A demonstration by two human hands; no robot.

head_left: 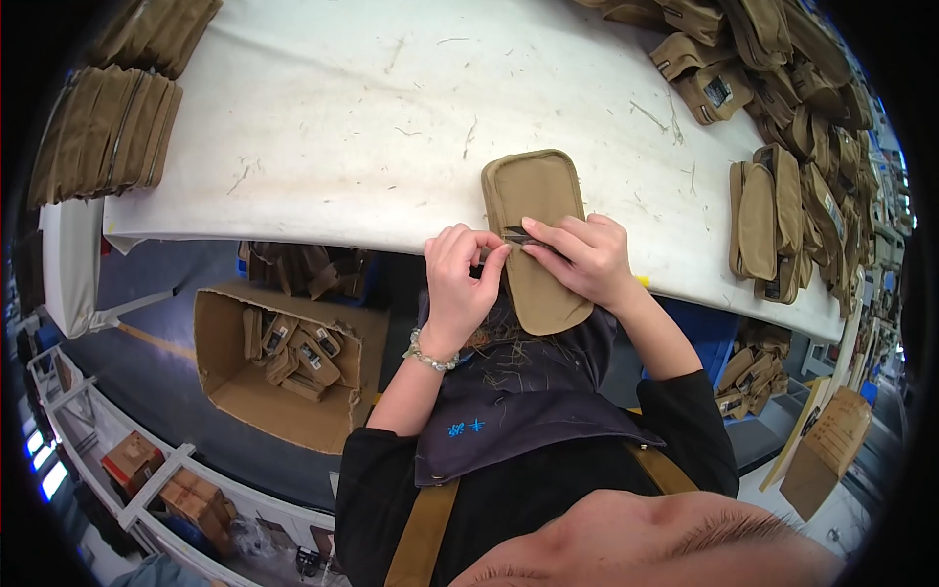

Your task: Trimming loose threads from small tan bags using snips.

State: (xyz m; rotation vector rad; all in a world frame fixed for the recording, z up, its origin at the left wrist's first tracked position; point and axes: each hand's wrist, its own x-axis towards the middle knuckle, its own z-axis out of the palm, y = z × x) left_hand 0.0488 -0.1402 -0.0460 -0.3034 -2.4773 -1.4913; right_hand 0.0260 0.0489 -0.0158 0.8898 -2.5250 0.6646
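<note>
A tan zippered pouch (541,186) lies flat across the table's near edge, its lower end over my lap. My right hand (587,256) rests on it, with fingers closed around small dark thread snips (514,235). The tips of the snips point left, toward the pouch's left edge. My left hand (464,269) is pinched at that same edge, close to the tips. What sits between its thumb and forefinger is too small to make out. The forefinger and thumb of both hands nearly meet.
Loose thread ends dot the white table (323,127). Stacked tan pouches (108,132) stand at the far left; a large heap of pouches (773,210) covers the right side. Below the table at left, an open cardboard box (220,342) holds more pouches. Thread scraps cling to my dark apron (528,421).
</note>
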